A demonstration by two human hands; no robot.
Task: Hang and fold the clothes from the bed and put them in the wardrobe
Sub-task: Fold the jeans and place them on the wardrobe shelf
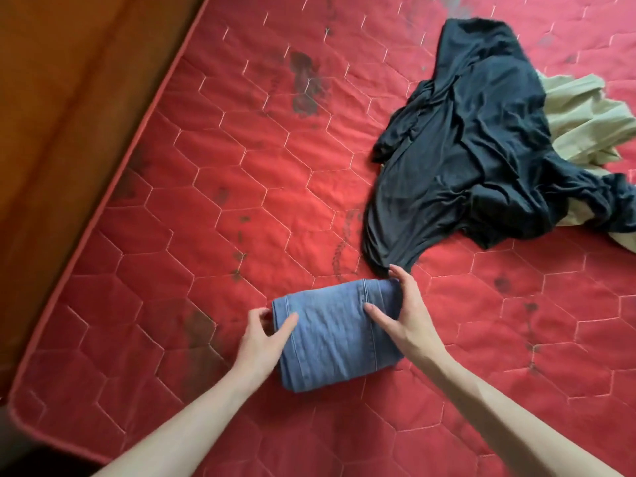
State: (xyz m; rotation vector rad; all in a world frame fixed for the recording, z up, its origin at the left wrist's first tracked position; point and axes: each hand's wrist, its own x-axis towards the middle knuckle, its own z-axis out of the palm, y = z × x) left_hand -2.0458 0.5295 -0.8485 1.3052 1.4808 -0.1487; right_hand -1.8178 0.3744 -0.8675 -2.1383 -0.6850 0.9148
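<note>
Head view: folded blue denim jeans (335, 333) lie on red quilted mattress (206, 187); left hand (263, 342) and right hand (401, 316) clasp its ends; folding judged complete; next, lift toward wardrobe.

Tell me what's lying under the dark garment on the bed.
A beige garment sticks out from beneath the dark garment along its right side. Its covered part and anything else underneath are hidden. Elsewhere the red mattress shows.

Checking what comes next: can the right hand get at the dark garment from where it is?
Probably yes: the right hand grips the folded jeans beside the dark garment, with nothing between, once it lets go.
</note>
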